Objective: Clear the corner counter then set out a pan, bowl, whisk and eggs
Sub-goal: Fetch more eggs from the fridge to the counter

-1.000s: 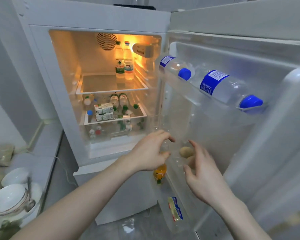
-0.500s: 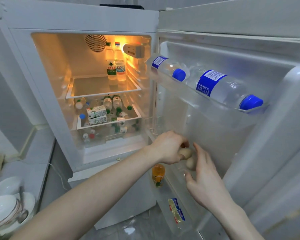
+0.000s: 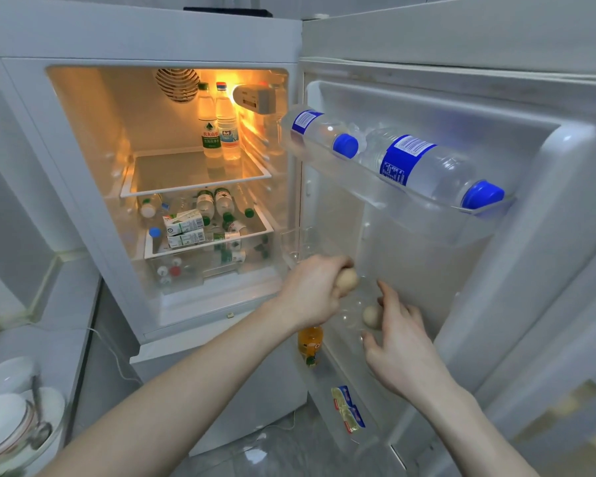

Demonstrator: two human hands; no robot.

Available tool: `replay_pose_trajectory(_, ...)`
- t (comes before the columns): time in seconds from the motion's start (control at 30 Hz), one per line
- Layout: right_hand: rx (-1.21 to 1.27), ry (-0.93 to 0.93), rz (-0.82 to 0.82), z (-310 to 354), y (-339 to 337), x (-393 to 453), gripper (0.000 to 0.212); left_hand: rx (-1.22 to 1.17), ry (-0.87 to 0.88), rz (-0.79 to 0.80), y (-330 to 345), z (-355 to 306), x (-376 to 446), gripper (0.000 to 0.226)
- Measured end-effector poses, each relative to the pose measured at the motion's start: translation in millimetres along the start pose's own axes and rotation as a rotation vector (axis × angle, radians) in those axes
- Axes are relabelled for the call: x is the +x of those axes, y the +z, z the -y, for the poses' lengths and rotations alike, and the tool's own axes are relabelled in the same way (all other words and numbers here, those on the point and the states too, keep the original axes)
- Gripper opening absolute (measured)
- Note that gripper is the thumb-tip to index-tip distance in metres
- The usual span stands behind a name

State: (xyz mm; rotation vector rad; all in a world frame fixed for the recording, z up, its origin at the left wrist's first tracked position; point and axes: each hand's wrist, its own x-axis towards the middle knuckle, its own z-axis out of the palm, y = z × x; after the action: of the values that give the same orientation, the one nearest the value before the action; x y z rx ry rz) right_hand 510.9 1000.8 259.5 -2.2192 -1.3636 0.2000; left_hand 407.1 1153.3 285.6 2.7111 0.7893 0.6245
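The small white fridge [image 3: 152, 36] stands open, its door [image 3: 496, 108] swung right. My left hand [image 3: 313, 292] grips a tan egg [image 3: 347, 281] just above the clear door shelf [image 3: 350, 320]. A second egg [image 3: 371, 316] lies in that shelf. My right hand [image 3: 398, 339] reaches to it with fingers spread and loosely bent; the fingertips are at the egg, and I cannot tell whether they touch it.
Two water bottles [image 3: 424, 166] lie in the upper door rack. An orange drink bottle [image 3: 309, 342] and small packets [image 3: 348, 407] sit in the lower door racks. Bottles and cartons [image 3: 183, 228] fill the inner shelves. White bowls [image 3: 4, 418] are stacked at bottom left on a counter.
My left hand closed round one egg and lifted it slightly off the door shelf. My right hand moved in toward the other egg.
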Motion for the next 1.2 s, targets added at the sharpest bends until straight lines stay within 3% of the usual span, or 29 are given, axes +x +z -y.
replay_pose_trajectory(0.2,-0.244,-0.047,0.049,3.1,-4.4,18.5,0.052,-0.228,-0.207,-0.087,-26.7,24.8,-48.2,0.04)
replay_pose_trajectory(0.5,-0.463,-0.078,0.142,15.3,-8.9,39.7,0.027,-0.367,-0.264,-0.148,-53.1,36.8,-107.3,0.036)
replay_pose_trajectory(0.67,-0.549,-0.086,0.18,24.0,-11.4,34.3,0.026,-0.379,-0.289,-0.16,-59.5,39.5,-129.5,0.038)
replay_pose_trajectory(1.0,-0.201,0.064,0.078,23.4,-21.9,16.3,0.024,-0.475,-0.416,-0.203,-67.0,41.4,-168.3,0.038)
replay_pose_trajectory(1.2,0.19,-0.027,-0.097,47.8,-36.1,2.8,0.026,-0.529,-0.504,-0.3,-75.6,32.6,-189.7,0.037)
